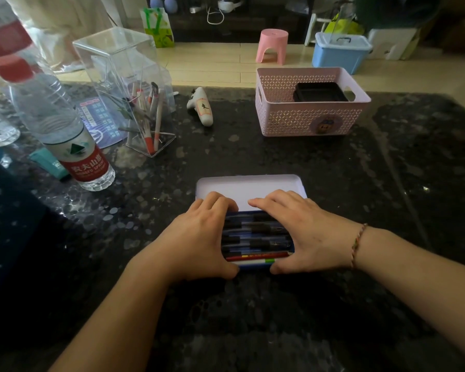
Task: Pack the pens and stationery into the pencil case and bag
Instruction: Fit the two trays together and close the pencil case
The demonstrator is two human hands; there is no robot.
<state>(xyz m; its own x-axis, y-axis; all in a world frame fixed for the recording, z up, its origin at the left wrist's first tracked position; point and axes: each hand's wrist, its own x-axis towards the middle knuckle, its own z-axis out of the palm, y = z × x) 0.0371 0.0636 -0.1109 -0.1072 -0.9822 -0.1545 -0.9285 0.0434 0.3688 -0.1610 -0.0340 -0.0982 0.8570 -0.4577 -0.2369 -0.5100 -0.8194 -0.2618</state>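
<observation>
Closing the lid (249, 187) now may trap loose pens (255, 233); both hands, left (199, 237) and right (304, 232), grip the pencil case (255, 267) at centre frame.

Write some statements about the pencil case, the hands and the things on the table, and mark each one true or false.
1. The pencil case is open, its lid tipped back. True.
2. Both the left hand and the right hand hold the case at its ends. True.
3. The pink basket is empty. False: a black thing lies in it.
4. The clear holder has pens in it. True.
5. The water bottle lies on its side. False: it stands upright.
</observation>
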